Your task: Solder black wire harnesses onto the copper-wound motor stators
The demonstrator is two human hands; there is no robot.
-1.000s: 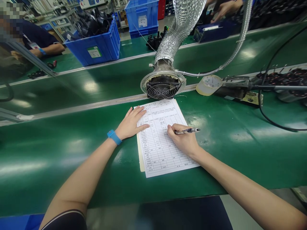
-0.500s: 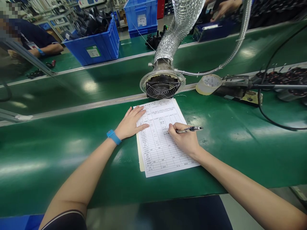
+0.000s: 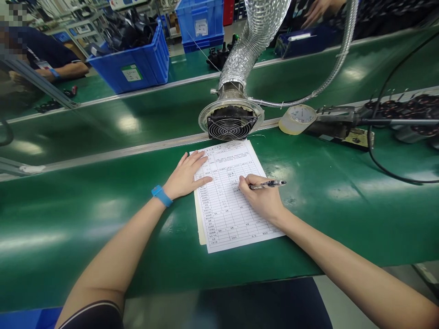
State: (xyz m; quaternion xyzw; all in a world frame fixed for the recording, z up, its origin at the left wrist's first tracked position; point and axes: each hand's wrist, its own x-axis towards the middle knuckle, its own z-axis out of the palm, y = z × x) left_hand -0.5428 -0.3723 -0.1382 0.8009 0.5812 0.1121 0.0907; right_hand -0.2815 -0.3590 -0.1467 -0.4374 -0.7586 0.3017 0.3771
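While both forearms lie across the near glossy green worktop (image 3: 85,237), far left there's a co-worker's forearm (image 3: 65,71) with a blue wristband, on the next green bench beyond a thin aluminium rail (image 3: 137,151). Just right of that, a blue plastic crate (image 3: 132,64) holds black moulded parts. Left hand (image 3: 185,176), blue band (image 3: 162,196) on the wrist, lies flat on the left edge of the paper form (image 3: 226,214), fingers spread, grip apart, pressing nothing but the sheet. Form sits mid-worktop, printed table grid, small text unreadable, a cream backing sheet (image 3: 200,224) showing along its left edge. Straight past its far edge, a round fume extractor with a wire-guarded fan (image 3: 229,127) sits on a crinkled foil duct (image 3: 257,32) and blocks the view to the far bench. Right hand (image 3: 260,196) rests on the right half of the form, grip clamped on a slim clear-and-black pen (image 3: 269,184); tip hidden behind the fingers, so contact with the paper can't be told. Further right, near the extractor, lie a roll of clear tape (image 3: 297,119), a dark metal hand tool (image 3: 338,121), a looping black cable (image 3: 380,155) and, far right, dark copper-wound coils (image 3: 404,107).
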